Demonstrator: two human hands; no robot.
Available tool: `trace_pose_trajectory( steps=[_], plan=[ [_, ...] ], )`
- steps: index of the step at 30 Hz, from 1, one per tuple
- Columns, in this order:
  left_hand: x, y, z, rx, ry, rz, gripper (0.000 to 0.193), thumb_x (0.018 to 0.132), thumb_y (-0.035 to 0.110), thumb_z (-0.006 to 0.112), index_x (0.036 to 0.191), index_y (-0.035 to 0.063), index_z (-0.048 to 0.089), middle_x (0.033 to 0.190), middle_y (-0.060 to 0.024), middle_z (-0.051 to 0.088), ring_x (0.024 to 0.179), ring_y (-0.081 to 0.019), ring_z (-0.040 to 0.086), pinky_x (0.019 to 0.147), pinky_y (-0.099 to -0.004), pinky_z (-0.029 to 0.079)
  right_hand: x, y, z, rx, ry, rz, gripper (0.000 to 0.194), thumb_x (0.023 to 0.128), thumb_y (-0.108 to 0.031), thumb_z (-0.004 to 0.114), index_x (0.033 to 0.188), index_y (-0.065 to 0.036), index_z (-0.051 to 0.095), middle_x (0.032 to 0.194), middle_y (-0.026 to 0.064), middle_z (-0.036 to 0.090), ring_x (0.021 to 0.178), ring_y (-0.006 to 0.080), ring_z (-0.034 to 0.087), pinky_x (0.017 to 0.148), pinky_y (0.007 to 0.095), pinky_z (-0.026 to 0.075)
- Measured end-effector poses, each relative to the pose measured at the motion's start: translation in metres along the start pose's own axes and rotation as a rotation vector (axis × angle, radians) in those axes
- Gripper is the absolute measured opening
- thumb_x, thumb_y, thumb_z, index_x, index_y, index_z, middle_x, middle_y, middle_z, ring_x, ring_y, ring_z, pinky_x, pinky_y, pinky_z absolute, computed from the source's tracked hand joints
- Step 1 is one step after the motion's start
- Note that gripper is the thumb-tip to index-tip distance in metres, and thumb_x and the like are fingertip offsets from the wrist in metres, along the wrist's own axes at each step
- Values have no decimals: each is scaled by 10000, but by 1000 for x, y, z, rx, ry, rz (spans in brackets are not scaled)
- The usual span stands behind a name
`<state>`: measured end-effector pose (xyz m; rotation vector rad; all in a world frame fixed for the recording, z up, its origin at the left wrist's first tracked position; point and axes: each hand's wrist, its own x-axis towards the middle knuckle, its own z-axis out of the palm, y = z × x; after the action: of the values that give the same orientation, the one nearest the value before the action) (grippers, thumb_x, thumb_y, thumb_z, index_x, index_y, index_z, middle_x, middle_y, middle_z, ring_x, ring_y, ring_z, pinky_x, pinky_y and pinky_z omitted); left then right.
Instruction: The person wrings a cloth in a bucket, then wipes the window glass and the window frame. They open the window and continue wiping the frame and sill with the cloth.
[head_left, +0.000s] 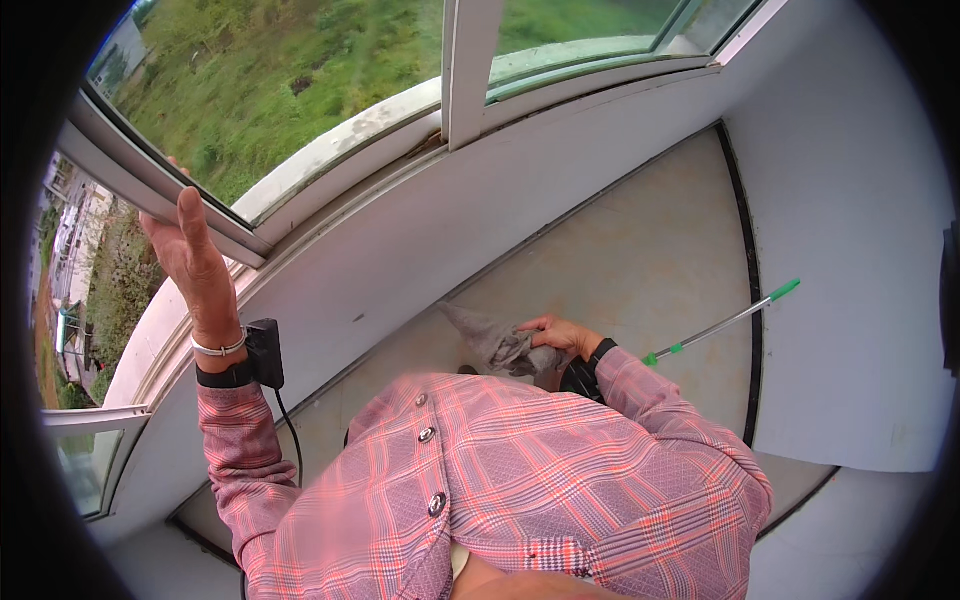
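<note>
My left hand (196, 259) grips the edge of a sliding window sash (259, 244), with the thumb on the near side and fingertips showing past the frame. A silver bracelet (220, 346) and a black device (265, 351) with a cable are on that wrist. Lower down, close to my body, my right hand (564, 337) holds a crumpled grey cloth (510, 346). One end of the cloth hangs out toward the wall under the window. The window track (352, 204) runs along the sill between the sash and a white upright (466, 82).
A pole with green grips (724, 326) slants from the tiled floor (645, 240) against the right wall (840, 315). Another glazed pane (577, 34) is at the upper right. To my left the window stands open, with plants and ground outside far below.
</note>
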<state>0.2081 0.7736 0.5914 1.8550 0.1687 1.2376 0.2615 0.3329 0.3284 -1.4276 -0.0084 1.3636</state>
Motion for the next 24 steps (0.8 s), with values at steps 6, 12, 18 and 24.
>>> trace_pose_trajectory(
  steps=[6, 12, 18, 24],
  plan=[
    [-2, 20, 61, -10, -65, 26, 886, 848, 597, 615, 1387, -49, 336, 1250, -153, 484, 1139, -236, 469, 1002, -339, 352, -7, 41, -11, -61, 45, -94, 453, 829, 25, 580, 1282, 19, 568, 1160, 77, 658, 995, 146, 621, 884, 271, 500],
    [2, 4, 114, -221, -149, 163, 844, 886, 510, 628, 1448, -5, 266, 1297, -151, 495, 1187, -221, 477, 994, -334, 385, -28, 56, -5, 6, 51, -48, 448, 839, 20, 584, 1287, 16, 563, 1159, 67, 657, 987, 133, 620, 890, 263, 491],
    [18, 23, 143, -135, -356, 118, 724, 903, 366, 615, 1444, 43, 258, 1291, -190, 496, 1150, -317, 499, 983, -384, 397, -27, 65, -3, 25, 91, -24, 481, 834, 23, 581, 1313, 11, 540, 1114, 47, 665, 929, 117, 616, 837, 242, 489],
    [58, 15, 126, -58, -715, 200, 422, 910, 229, 599, 1251, 1, 501, 1077, -184, 576, 1039, -254, 557, 905, -367, 448, 2, 81, -12, 99, 129, -38, 432, 869, 6, 592, 1299, 1, 555, 1134, 61, 665, 964, 138, 635, 856, 265, 512]
  ],
)
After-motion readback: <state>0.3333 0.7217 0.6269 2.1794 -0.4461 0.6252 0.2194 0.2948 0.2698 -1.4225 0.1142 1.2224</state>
